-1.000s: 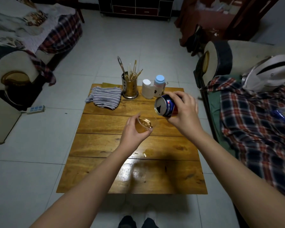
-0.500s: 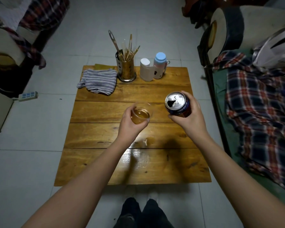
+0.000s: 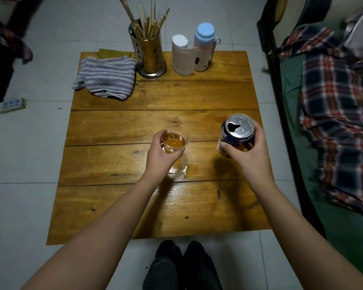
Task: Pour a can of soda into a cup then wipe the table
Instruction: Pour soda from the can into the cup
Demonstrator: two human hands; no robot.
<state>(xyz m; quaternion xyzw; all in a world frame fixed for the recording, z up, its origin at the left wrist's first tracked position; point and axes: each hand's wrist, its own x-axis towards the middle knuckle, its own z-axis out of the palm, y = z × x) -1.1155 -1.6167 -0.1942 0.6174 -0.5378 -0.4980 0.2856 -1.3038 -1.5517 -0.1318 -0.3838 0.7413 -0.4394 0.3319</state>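
Observation:
My left hand grips a clear plastic cup partly filled with amber soda, held above the middle of the wooden table. To its right, my right hand holds an opened blue soda can upright, its silver top facing the camera. Cup and can are well apart. A small wet puddle glistens on the wood just below the cup. A grey striped cloth lies folded at the table's far left corner.
At the table's far edge stand a metal holder full of chopsticks, a white cup and a bottle with a pale blue lid. A plaid-covered bed runs along the right. A power strip lies on the floor at left.
The can went from tilted over the cup to upright and shifted right, away from the cup. The cup lowered slightly. The camera tipped downward and closer to the table.

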